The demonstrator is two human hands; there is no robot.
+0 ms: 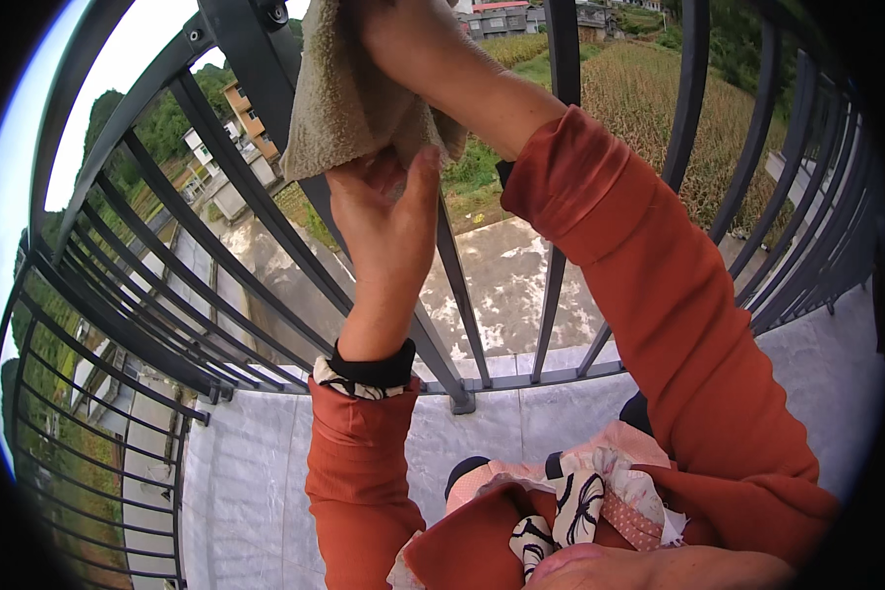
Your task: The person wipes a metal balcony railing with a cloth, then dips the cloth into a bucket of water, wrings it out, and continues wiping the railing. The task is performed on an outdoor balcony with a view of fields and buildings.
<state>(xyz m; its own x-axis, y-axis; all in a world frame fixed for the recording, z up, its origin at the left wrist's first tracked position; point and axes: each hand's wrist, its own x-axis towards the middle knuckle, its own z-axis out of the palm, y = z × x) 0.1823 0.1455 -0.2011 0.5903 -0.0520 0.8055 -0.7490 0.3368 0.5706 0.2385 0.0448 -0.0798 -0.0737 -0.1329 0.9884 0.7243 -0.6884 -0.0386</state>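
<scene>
A beige-grey terry cloth point(332, 110) hangs in folds against the dark metal railing point(247, 66), near its top. My right hand point(405, 40) grips the cloth from above, its fingers partly hidden by the fabric and cut off by the upper picture edge. Below it, my left hand point(383, 221) reaches up under the cloth's lower hem. The left thumb points upward beside the fabric, while the other fingers are mostly covered, so their hold cannot be made out. Both hands are close together beside a thick railing post.
Upright balusters point(553, 310) curve around both sides. Grey floor tiles point(251, 442) lie beneath me, meeting the railing's bottom rail point(516, 383). Beyond and below are a stained concrete yard point(501, 287), a field of dry crops point(656, 96) and several houses.
</scene>
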